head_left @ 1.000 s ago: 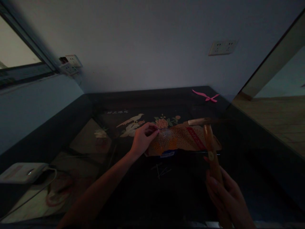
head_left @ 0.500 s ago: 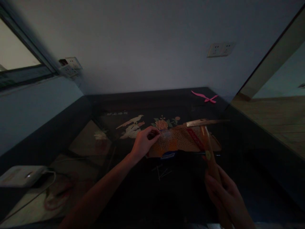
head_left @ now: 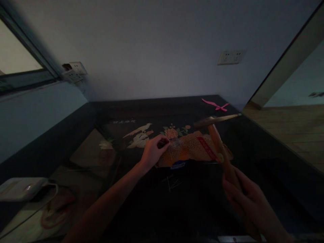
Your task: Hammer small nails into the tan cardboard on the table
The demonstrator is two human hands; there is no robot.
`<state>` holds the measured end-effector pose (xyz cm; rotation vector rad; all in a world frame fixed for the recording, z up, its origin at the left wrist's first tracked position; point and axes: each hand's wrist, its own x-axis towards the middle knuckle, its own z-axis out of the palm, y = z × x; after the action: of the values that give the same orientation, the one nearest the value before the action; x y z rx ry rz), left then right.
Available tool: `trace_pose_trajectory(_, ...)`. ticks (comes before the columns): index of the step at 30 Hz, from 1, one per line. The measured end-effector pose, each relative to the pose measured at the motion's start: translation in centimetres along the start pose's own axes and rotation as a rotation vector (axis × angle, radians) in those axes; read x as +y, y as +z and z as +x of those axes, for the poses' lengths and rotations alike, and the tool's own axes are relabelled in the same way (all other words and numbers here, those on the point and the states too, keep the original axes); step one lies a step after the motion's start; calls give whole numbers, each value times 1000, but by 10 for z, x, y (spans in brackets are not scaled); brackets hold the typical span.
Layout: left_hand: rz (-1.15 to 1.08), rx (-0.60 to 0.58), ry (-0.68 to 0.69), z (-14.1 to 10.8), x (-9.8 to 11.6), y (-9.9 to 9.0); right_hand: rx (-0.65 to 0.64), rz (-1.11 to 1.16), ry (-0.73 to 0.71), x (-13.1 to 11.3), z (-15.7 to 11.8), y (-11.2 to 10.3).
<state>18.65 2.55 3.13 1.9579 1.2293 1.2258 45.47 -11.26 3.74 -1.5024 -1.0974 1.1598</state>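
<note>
My right hand (head_left: pixel 249 199) is wrapped round the wooden handle of a hammer (head_left: pixel 219 145), whose metal head is raised above the right part of a patterned orange-brown piece (head_left: pixel 191 146) with a red band. At the left end of that piece, my left hand (head_left: pixel 155 150) is closed in a pinch; whatever lies between thumb and forefinger is too small and dark to name. Several thin nail-like pieces (head_left: pixel 170 184) lie on the dark table (head_left: pixel 157 209) nearer to me. A blue label (head_left: pixel 178 164) shows at the front edge of the patterned piece.
A pink ribbon-like strip (head_left: pixel 216 105) lies at the table's back right. On the left is a white device (head_left: pixel 22 188) with a cable. Bird and flower pictures decorate the tabletop. Wall sockets (head_left: pixel 231 57) are above the table, on the wall behind it.
The hammer has risen, its head tilting and blurring slightly. My right hand has shifted to the right with it. My left hand stays at the patterned piece.
</note>
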Motion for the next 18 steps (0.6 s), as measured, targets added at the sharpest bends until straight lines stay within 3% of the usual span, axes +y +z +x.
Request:
trace_pose_trajectory(6,31,7,-17,0,0,0,-153,-221,6,-53,0,-12)
trace_pose_trajectory(10,1,12,-31,0,-3,2,-192,-287,-80,-81,1,-5)
trace_pose_trajectory(13,7,25,-49,0,-3,2,-203,-307,-133,-88,7,5)
trace_pose_trajectory(18,63,22,-43,0,-1,1,-249,-329,-23,-93,15,9)
